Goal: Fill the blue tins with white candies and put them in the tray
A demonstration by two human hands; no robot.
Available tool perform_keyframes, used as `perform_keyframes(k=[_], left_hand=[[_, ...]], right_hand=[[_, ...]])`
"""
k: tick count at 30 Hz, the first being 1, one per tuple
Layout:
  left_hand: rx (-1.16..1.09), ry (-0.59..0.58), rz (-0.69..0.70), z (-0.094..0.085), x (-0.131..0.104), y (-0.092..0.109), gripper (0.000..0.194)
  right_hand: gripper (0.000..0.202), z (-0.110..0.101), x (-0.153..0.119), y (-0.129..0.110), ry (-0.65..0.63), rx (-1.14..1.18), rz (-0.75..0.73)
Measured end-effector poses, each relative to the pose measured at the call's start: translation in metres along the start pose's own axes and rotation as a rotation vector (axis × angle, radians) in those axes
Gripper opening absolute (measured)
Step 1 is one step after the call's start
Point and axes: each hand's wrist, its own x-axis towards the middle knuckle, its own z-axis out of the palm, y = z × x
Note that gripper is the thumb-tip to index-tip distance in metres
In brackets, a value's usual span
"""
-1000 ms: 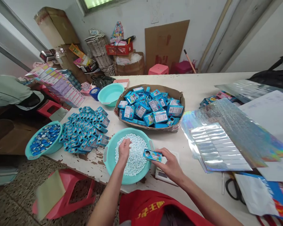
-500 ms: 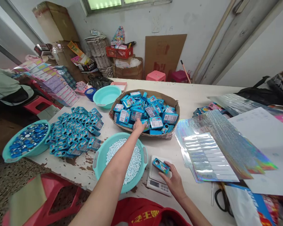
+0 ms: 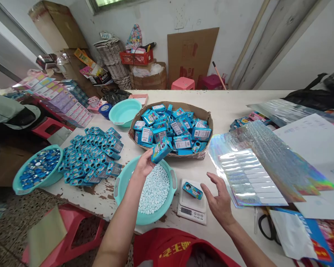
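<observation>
My left hand point(image 3: 145, 164) holds a blue box point(image 3: 161, 150) above the far rim of a turquoise basin point(image 3: 119, 189) of small pale pellets point(image 3: 154, 191). Just right of the basin, another blue box point(image 3: 192, 190) with a round opening lies on a white digital scale point(image 3: 193, 216). To the right of the scale, my right hand point(image 3: 219, 196) is empty, its thumb and fingers apart. Behind the basin stands a cut-down cardboard carton point(image 3: 180, 157) full of blue boxes point(image 3: 179, 127).
Many blue boxes with round openings point(image 3: 91, 155) stand grouped at the left, beside a basin of blue and silver pieces point(image 3: 40, 168). Glossy sheets point(image 3: 247, 178) and black scissors point(image 3: 267, 228) lie right. An empty turquoise bowl point(image 3: 125, 111) stands behind. A person's sleeve point(image 3: 5, 105) shows far left.
My left hand has come back from the carton with a blue box in it. My right hand has let go of the box on the scale and moved right. The view has shifted slightly.
</observation>
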Motion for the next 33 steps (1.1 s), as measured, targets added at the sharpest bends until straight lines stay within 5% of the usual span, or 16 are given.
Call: perform_keyframes(k=[4, 8, 13, 16, 21, 27, 30, 33], left_hand=[[-0.09, -0.19, -0.161, 0.008, -0.044, -0.016, 0.021], [0.026, -0.304, -0.06, 0.042, -0.072, -0.041, 0.039], [0.18, -0.42, 0.077, 0.062, -0.094, -0.068, 0.049], [0.385, -0.504, 0.117, 0.056, -0.093, -0.074, 0.048], [1.051, -0.464, 0.289, 0.038, -0.078, -0.082, 0.048], [1.543, -0.715, 0.453, 0.039, -0.068, -0.124, 0.057], [1.616, -0.718, 0.404, 0.043, -0.069, -0.135, 0.037], [1.375, -0.559, 0.393, 0.038, -0.077, -0.115, 0.036]], right_hand=[[0.053, 0.006, 0.019, -0.019, -0.1, 0.289, 0.086], [0.089, 0.009, 0.034, -0.038, -0.19, 0.72, 0.291], [0.066, -0.001, 0.034, -0.046, 0.091, 0.868, 0.636], [0.055, -0.017, 0.027, -0.034, 0.203, 0.941, 0.778], [0.05, -0.053, 0.018, -0.007, 0.396, 0.893, 0.854], [0.05, -0.061, 0.006, 0.005, 0.49, 0.896, 0.961], [0.048, -0.055, 0.002, 0.003, 0.471, 0.904, 0.996], [0.051, -0.052, 0.0, 0.003, 0.469, 0.898, 1.039]])
